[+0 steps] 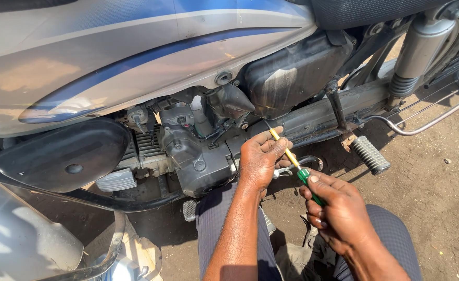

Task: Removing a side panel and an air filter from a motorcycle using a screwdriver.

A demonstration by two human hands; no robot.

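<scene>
Overhead, a motorcycle [136, 62] stands side-on, its silver tank with blue stripes filling the upper left corner and the black seat [365, 10] just showing at the upper right corner. Below the tank sits the grey engine [198, 151], with a black side cover [63, 156] towards the left and a dark battery box [292, 73] towards the right. Along the bike's right end runs the frame, carrying a rear shock [417, 52] with its spring, a chrome guard rail [427, 119] and a ribbed footpeg [370, 155] that juts out over the dirt ground [437, 198]. The person crouches close, knees in dark trousers [219, 218] drawn up beneath the engine, which puts both arms within easy reach of the lower frame. The left hand [260, 158] rests against the engine's right edge, fingers curled loosely round the shaft of a screwdriver [292, 156], apparently to steady and guide the tip. The right hand [339, 208] is clenched round the green handle, thumb laid along it, so it can push and turn from behind. The yellow shaft slants up and left from that grip, and its dark tip meets the frame just below the battery box. A small metal lever [307, 162] shows just beside the left hand's fingers.
</scene>
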